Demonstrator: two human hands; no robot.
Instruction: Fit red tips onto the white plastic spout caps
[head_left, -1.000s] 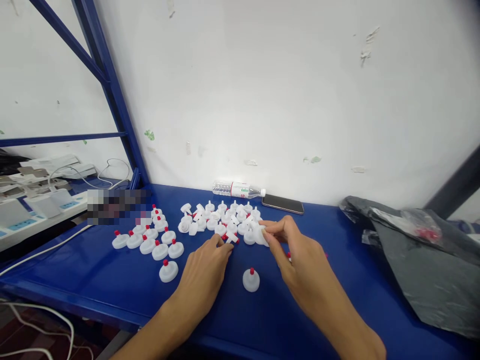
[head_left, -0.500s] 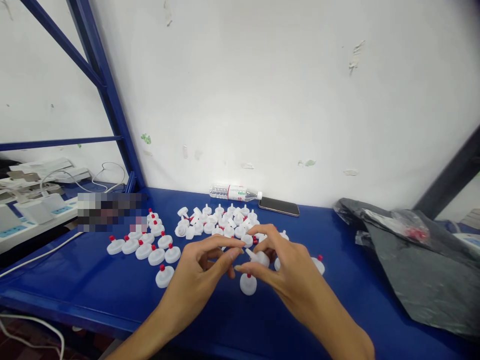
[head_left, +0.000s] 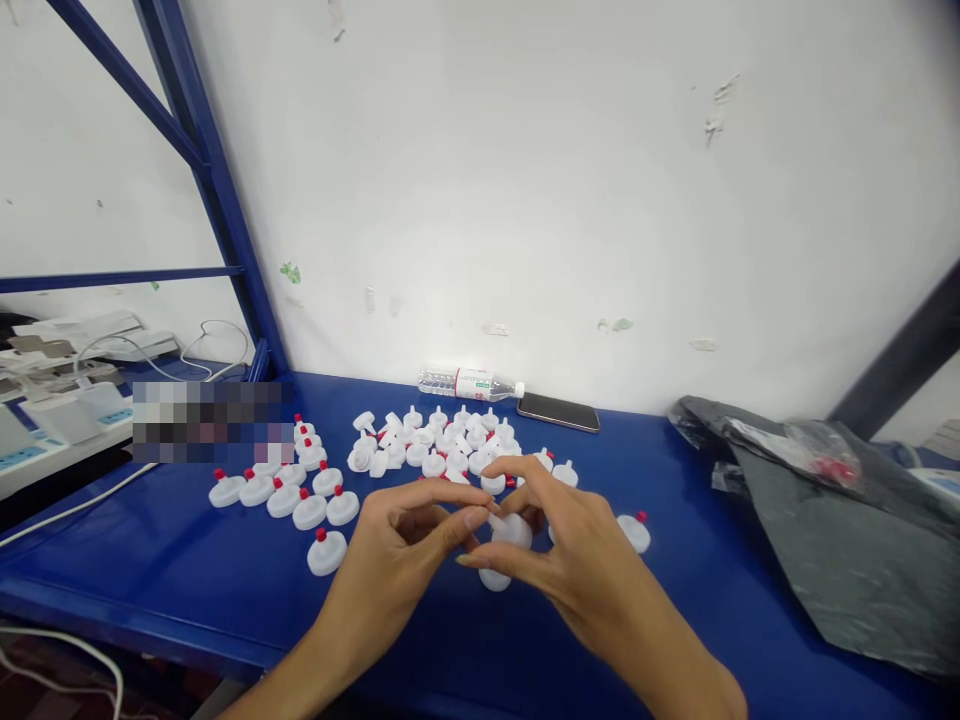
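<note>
Both hands meet low over the bench (head_left: 427, 650), backs up, forearms reaching in from the near edge. The right hand (head_left: 581, 535) curves its thumb and fingers around a white cap (head_left: 514, 532), its spout pointing left. The left hand (head_left: 405, 545) brings thumb and forefinger together at the spout's tip; whether they pinch something small is hidden. Just below sits another cap (head_left: 495, 580), partly covered. Behind lies a clear bottle (head_left: 474, 385) on its side, its contents unclear. At right, a clear bag (head_left: 806, 447) holding red pieces (head_left: 834, 470) rests on a grey bag (head_left: 847, 560).
</note>
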